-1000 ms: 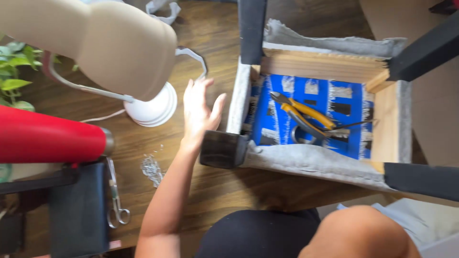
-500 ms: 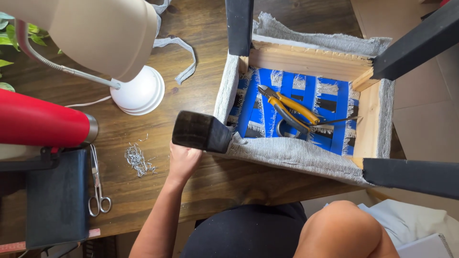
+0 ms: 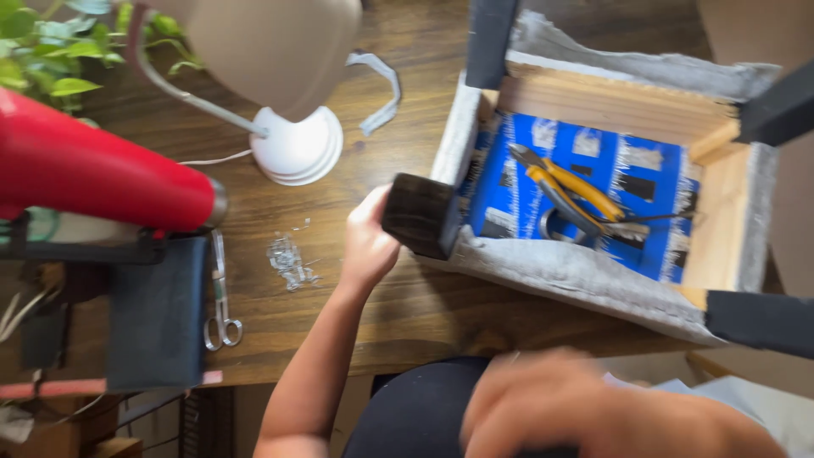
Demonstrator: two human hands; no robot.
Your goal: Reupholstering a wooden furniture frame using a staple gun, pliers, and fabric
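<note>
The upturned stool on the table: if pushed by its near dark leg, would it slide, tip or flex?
The stool lies seat-down on a broad padded base, so tipping seems unlikely. Its wooden frame looks stiff. Grey fabric against the table would probably drag; the left hand grips one leg.

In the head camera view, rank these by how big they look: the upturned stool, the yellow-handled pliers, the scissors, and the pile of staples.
1. upturned stool, by far the largest.
2. yellow-handled pliers.
3. scissors, close to the pliers; unsure.
4. pile of staples, smallest.
</note>
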